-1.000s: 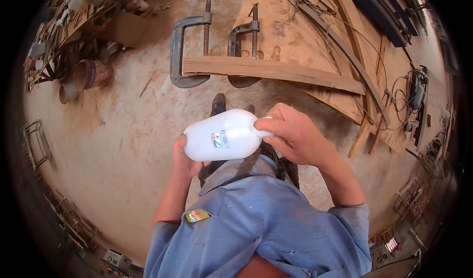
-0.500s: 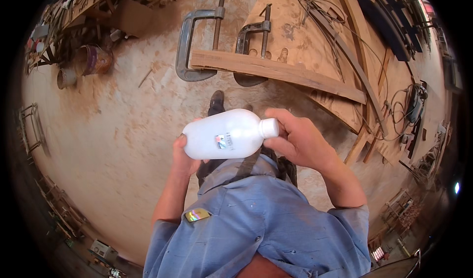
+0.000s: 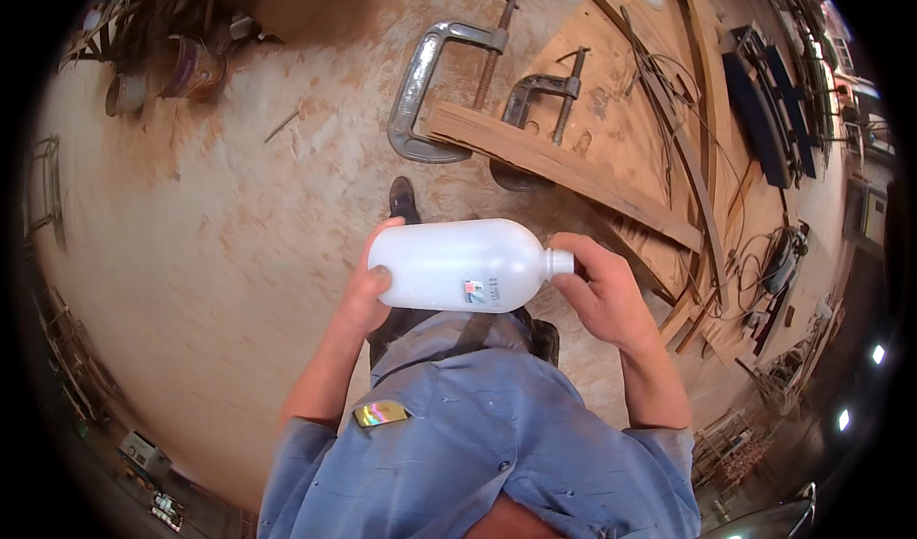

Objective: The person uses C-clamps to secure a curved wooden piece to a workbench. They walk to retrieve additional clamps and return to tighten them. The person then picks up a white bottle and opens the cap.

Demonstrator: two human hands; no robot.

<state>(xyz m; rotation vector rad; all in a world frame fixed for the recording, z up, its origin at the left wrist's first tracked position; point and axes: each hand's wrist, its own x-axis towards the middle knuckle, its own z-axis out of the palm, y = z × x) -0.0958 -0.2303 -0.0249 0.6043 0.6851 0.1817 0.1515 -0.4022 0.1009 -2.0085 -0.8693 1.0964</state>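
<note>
A white plastic bottle [image 3: 435, 262] with a small label lies on its side in front of my body, its neck pointing right. My left hand [image 3: 371, 286] is closed round its base, the thumb on the near face. At the other end my right hand [image 3: 600, 286] has its thumb and fingers curled round the narrow white neck end [image 3: 561, 262]. A ring shows on the neck there. Whether a cap is on it or inside the right hand's fingers I cannot tell.
Ahead, two C-clamps [image 3: 413, 90] [image 3: 521, 100] stand by a wooden beam [image 3: 564, 171] over a plywood sheet [image 3: 607, 90]. Cables and a power tool [image 3: 788, 257] lie to the right. Buckets [image 3: 191, 69] stand at far left; a thin stick [image 3: 282, 126] lies on the floor.
The bottle and both hands have shifted slightly right and become more level. At the neck end a narrower part shows where a wider white cap was seen. The view has turned a little.
</note>
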